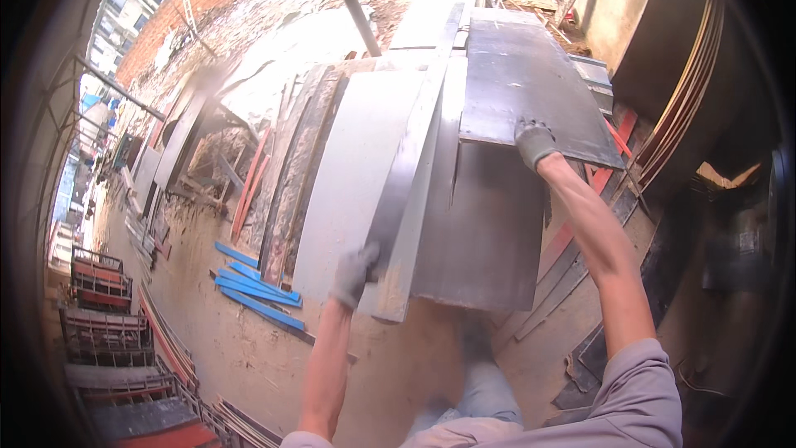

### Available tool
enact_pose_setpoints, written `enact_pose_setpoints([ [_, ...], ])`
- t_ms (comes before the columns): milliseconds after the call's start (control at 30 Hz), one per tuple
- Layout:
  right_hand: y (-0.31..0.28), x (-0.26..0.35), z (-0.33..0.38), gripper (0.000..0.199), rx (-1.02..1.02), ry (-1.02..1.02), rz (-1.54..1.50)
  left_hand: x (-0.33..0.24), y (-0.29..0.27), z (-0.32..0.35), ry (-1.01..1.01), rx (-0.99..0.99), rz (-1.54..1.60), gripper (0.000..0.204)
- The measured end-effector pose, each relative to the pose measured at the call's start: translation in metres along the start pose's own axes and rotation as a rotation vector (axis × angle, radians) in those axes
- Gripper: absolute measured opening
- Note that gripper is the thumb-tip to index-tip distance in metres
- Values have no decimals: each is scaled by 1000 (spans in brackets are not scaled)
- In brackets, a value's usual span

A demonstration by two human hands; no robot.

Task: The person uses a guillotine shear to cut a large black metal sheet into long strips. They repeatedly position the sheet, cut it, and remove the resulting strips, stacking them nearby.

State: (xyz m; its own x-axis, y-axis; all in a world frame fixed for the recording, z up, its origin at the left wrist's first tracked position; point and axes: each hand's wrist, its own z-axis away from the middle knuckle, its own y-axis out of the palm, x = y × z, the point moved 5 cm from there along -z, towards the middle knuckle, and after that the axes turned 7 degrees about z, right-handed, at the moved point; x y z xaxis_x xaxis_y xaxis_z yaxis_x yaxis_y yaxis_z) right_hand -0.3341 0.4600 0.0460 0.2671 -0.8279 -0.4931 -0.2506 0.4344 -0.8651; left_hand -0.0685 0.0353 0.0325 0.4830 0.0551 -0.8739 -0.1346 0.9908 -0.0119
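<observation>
My left hand [355, 274], in a grey glove and slightly blurred, is closed on the near end of a long narrow grey board [406, 162]. That board runs away from me, tilted over the stack. My right hand [536, 143], also gloved, grips the near edge of a wide dark panel [526, 75], fingers on its upper face and thumb hidden. Under this panel lies another dark panel [481, 224]. A pale grey panel [352, 174] lies left of the narrow board, and a narrow pale strip [419, 236] shows just beside the board.
Blue strips [257, 286] lie on the ground to the left. Metal racks [104, 315] stand at the lower left. Long thin strips [688, 83] lean against the wall at right. A grey pole [350, 4] rises behind the stack, before rubble [282, 17].
</observation>
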Motion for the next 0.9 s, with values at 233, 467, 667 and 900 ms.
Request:
enact_pose_setpoints([
  [233, -99, 47, 148, 49, -10, -21, 180, 156, -97, 272, -168, -41, -135, 45],
  [467, -152, 174, 365, 42, -88, -99, 201, 275, -106, 423, -86, -341, -146, 54],
  [667, -162, 236, 544, 66, 156, -102, -43, 341, -141, 600, -38, -616, -97, 54],
  [900, -190, 257, 603, 85, 74, -214, -129, 347, -190, 579, -264, -883, -171, 73],
])
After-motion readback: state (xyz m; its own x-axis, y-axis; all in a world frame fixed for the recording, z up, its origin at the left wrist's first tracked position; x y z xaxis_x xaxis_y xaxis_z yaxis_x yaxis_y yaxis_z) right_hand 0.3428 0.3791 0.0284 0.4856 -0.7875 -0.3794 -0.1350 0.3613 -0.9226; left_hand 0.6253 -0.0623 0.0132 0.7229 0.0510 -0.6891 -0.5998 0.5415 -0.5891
